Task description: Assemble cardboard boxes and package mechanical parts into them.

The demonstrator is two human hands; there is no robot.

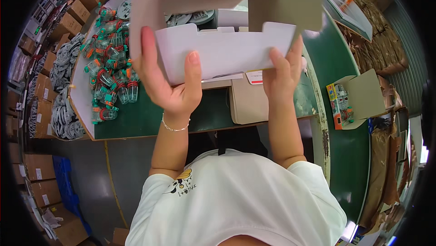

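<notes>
An open paperboard box, white on the near panel and greyish inside, is held up in front of me over the green table. My left hand grips its left side, thumb on the white panel and fingers around the edge. My right hand holds its right side in the same way, thumb on the panel's front. The box's flaps stand spread apart, and through the opening some round grey things show behind. Beneath it, partly covered, lie flat brown cardboard pieces.
Many clear bottles with green caps and red rings are heaped at the table's left. On the green side surface to the right sits an opened printed box with things inside. Brown cartons and grey coiled bundles line the left.
</notes>
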